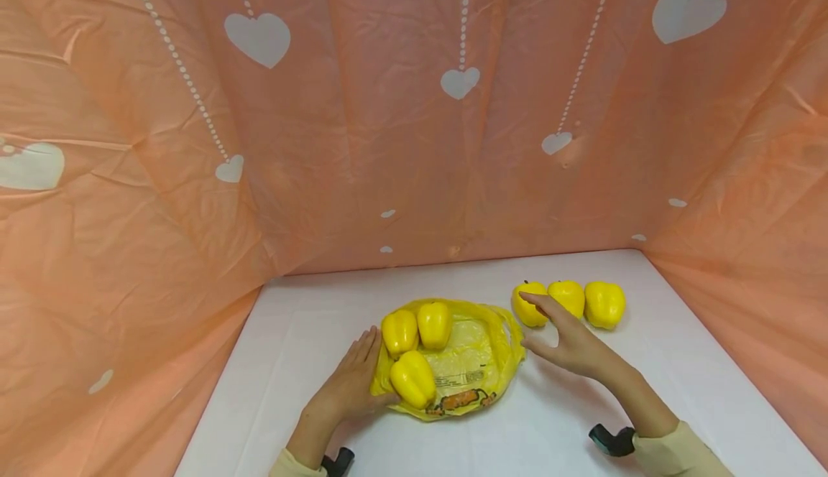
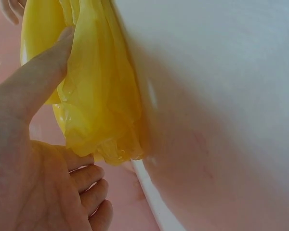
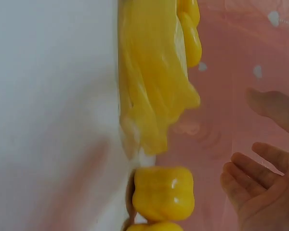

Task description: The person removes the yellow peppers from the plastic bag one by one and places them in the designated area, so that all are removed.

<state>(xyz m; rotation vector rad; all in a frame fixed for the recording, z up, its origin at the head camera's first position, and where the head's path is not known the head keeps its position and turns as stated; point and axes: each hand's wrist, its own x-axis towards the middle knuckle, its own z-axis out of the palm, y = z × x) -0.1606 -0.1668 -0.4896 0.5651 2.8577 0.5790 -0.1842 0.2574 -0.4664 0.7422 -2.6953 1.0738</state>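
A yellow plastic bag [image 1: 462, 351] with printing lies spread on the white table, its rim rolled up into a low bowl. Three glossy yellow fruits [image 1: 412, 380] with lobed ends, like apples or bell peppers, sit in its left part. My left hand [image 1: 352, 376] rests along the bag's left side, fingers fairly straight; in the left wrist view its thumb [image 2: 48, 67] lies against the plastic. My right hand [image 1: 572, 340] hovers between the bag's right edge and the outer fruits, thumb and fingers spread, holding nothing.
Three more yellow fruits [image 1: 604, 304] stand in a row at the table's back right; my right hand partly hides the leftmost, which has a dark stem. An orange-pink sheet [image 1: 414, 139] with white hearts hangs behind and beside the white table [image 1: 291, 326].
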